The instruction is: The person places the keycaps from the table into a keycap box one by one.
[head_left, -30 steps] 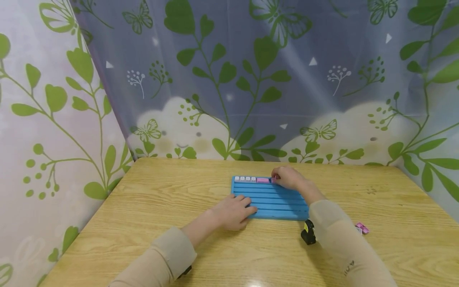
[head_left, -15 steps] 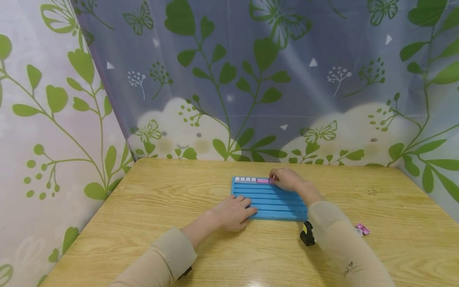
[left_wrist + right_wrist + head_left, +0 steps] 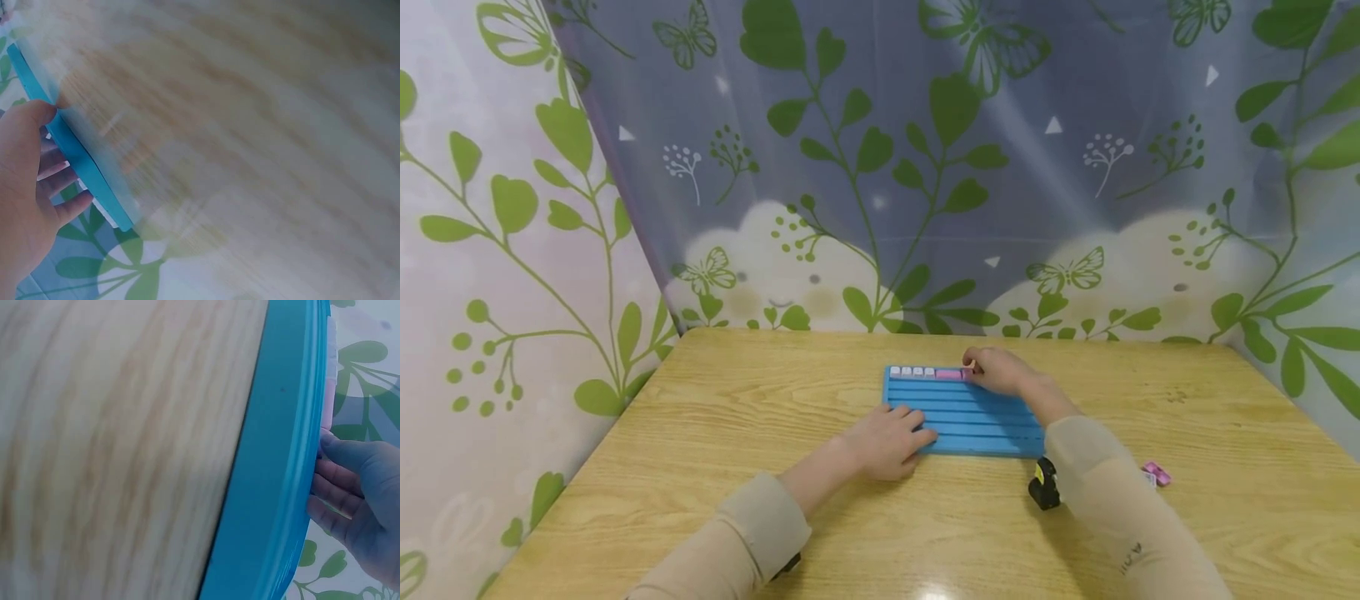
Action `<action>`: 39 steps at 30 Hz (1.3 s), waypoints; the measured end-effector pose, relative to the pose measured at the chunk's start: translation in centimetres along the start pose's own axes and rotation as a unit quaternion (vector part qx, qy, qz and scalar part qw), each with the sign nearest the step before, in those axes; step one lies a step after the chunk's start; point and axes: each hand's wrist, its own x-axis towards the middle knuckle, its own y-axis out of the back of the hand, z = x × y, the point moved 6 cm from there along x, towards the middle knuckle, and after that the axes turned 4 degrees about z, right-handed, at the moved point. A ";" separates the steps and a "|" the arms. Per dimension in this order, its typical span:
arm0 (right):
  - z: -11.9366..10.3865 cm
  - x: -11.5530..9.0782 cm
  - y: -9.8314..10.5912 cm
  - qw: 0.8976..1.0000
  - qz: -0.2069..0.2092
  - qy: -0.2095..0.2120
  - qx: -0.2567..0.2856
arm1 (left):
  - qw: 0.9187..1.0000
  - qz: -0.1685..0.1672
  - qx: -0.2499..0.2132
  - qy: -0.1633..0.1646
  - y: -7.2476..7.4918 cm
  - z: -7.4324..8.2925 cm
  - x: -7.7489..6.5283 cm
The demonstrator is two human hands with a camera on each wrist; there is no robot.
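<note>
A blue ridged board (image 3: pixel 970 417) lies on the wooden table. Along its far row stand several white key-like tiles (image 3: pixel 912 372), followed by a long pink tile (image 3: pixel 948 375). My right hand (image 3: pixel 1000 372) pinches a small pink tile (image 3: pixel 967 374) in that row, against the long one's right end; the fingers partly hide it. My left hand (image 3: pixel 887 442) holds the board's left front corner. In the left wrist view, the thumb of my left hand (image 3: pixel 31 181) lies at the board's near edge (image 3: pixel 81 153), with the fingers bent beyond it.
Right of my right forearm, a loose pink piece (image 3: pixel 1157 473) and a white piece (image 3: pixel 1150 479) lie on the table (image 3: pixel 760 392). A black device (image 3: pixel 1043 483) sits under my right wrist. Patterned cloth (image 3: pixel 880 208) hangs behind the table.
My right hand has moved slightly left with the small pink tile, and the dark gap beside the long pink tile has closed. My left hand stays in place on the board.
</note>
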 end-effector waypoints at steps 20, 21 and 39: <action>2.0 -4.0 3.1 0.999 0.027 0.014 0.026 | 1.000 0.011 0.012 -0.001 0.1 -0.1 -0.3; 2.1 -4.3 3.4 0.999 0.032 0.017 0.030 | 1.000 0.011 0.012 -0.001 0.0 -0.1 -0.3; 5.2 -11.8 5.9 0.998 -0.049 -0.019 0.045 | 1.000 0.005 0.022 -0.008 0.0 0.1 -0.1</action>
